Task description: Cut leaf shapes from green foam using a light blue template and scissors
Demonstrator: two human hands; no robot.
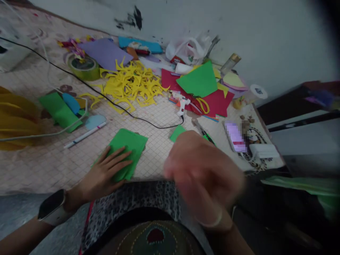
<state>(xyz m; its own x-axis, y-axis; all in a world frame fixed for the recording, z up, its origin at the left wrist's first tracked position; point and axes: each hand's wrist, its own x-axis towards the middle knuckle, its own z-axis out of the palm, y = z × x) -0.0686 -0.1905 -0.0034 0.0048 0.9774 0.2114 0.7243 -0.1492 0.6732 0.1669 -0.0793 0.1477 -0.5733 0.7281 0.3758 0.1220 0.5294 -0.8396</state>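
My left hand (106,170) lies flat with its fingers spread on a folded green paper sheet (130,148) near the front edge of the table. A smartwatch (51,205) sits on that wrist. My right hand (202,173) is raised close to the camera and smeared by motion, so its fingers do not show clearly. A small green paper scrap (177,132) lies just beyond it, next to a dark pen (205,136).
A white glue gun (183,104) with a black cord lies mid-table. Yellow paper cuttings (130,86), a tape roll (84,67), red and green sheets (202,83), yellow-handled scissors (203,105), a white marker (85,135), a phone (235,136) and a white box (264,150) crowd the table.
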